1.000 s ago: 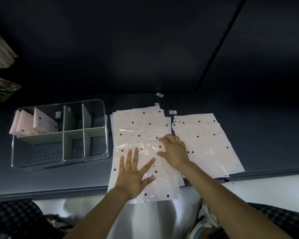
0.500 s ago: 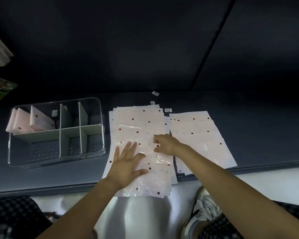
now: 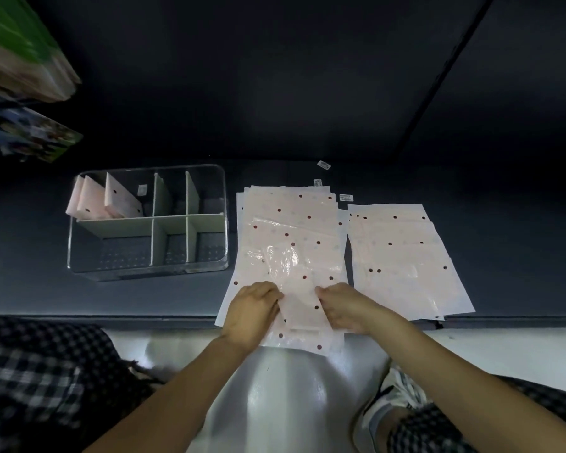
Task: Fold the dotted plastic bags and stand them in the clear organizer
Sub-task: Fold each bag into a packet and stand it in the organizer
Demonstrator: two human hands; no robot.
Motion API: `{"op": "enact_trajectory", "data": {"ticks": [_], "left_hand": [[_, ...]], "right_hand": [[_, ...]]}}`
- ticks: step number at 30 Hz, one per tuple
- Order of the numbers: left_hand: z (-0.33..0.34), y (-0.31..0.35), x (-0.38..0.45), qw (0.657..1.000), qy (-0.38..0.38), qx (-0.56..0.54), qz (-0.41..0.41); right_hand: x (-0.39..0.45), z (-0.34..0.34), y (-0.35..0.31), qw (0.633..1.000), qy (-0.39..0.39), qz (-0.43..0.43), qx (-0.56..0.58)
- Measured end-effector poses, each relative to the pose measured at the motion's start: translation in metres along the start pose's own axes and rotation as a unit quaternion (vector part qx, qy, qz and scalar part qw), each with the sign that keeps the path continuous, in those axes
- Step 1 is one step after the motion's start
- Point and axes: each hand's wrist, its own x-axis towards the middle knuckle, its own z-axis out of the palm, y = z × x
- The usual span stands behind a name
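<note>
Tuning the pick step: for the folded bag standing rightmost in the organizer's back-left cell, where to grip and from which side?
Pinch the top edge of the rightmost folded bag from above. It leans left in the clear organizer, walls and divider closing off its sides; only its upper edge is exposed.

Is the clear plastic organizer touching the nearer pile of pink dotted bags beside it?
Apart. The head view shows a strip of dark table between the clear plastic organizer and the left edge of the pile of pink dotted bags.
</note>
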Motion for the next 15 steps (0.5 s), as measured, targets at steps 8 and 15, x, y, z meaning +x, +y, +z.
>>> {"op": "enact_trajectory", "data": {"ticks": [8, 15], "left_hand": [[0.010, -0.005, 0.006, 0.982, 0.016, -0.118, -0.150], [0.017, -0.002, 0.015, 0.941, 0.032, -0.175, -0.288]], "right_hand": [[0.013, -0.020, 0.004, 0.884, -0.029, -0.315, -0.344], [0.031, -0.002, -0.004, 0.940, 0.105, -0.259, -0.193]]}}
